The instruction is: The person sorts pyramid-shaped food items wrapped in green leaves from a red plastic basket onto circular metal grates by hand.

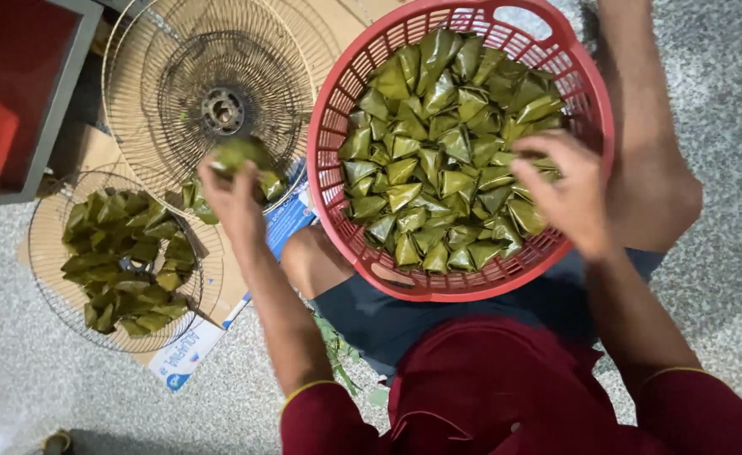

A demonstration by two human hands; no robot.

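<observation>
Here, left hand (234,195) fingers clamped round leaf parcel (240,153) over wire fan guard (211,93); right hand (566,192) fingers spread, resting on parcels (438,160) in red basket (337,109).

There was one view only, from a camera worn on the person's head. It looked almost straight down at the lap and the floor (725,101) in front of the seated person, close enough that both forearms ran up from the bottom edge. The red basket (337,126) on the knees filled the upper middle, the fan guards (219,101) lay upper left, and the left hand (234,200) and right hand (566,195) sat near mid-frame.
</observation>
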